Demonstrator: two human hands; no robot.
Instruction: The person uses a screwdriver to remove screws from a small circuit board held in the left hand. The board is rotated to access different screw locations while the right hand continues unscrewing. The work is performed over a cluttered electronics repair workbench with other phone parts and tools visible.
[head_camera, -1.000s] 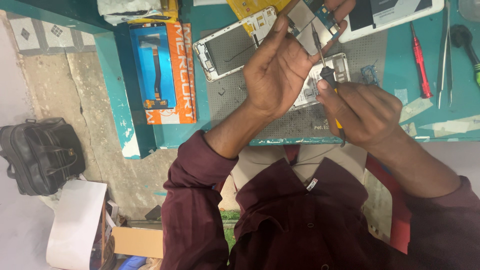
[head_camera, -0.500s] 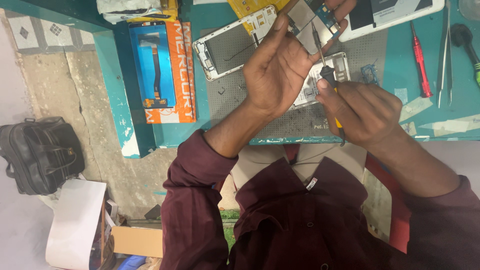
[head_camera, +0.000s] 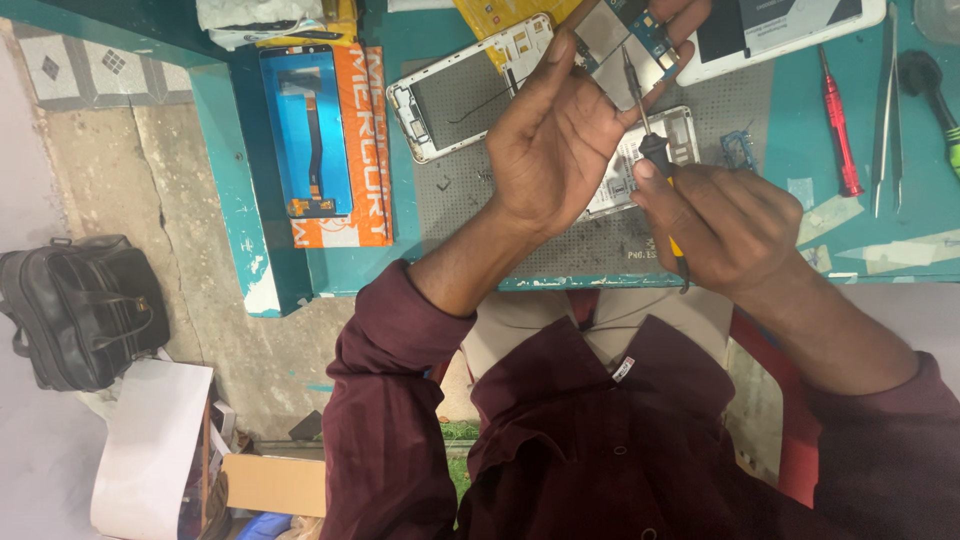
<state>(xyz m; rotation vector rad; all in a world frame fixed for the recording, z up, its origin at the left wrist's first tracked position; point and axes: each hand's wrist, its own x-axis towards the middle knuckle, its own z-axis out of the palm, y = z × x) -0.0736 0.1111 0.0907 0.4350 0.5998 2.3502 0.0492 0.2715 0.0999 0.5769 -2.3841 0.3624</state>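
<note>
Nearest the camera, a maroon shirt (head_camera: 600, 440) fills the lower frame, with both forearms reaching out over the edge of a teal bench (head_camera: 770, 140). The right hand (head_camera: 725, 225) is closed around a screwdriver (head_camera: 650, 140), its fingers clamped on the dark and yellow handle, the thin shaft angled up and away. Its tip is set against a small blue circuit board (head_camera: 650, 35), which is pinched between the fingers of the left hand (head_camera: 560, 140); that board is held above the grey mat (head_camera: 480, 215), not resting on it. Beneath the hands a white phone frame (head_camera: 650, 160) lies on the mat, partly hidden, and a second opened phone (head_camera: 465, 85) lies just beyond to the side. Further out, a red screwdriver (head_camera: 835, 125) and tweezers (head_camera: 885, 100) lie apart on the bench. Because the board is worked in mid-air, a slip of the tip could be caused by sideways pressure, and a component might be scratched. A loosened screw could drop unseen onto the floor, or onto the perforated mat. Whether a screw is engaged cannot be told.
</note>
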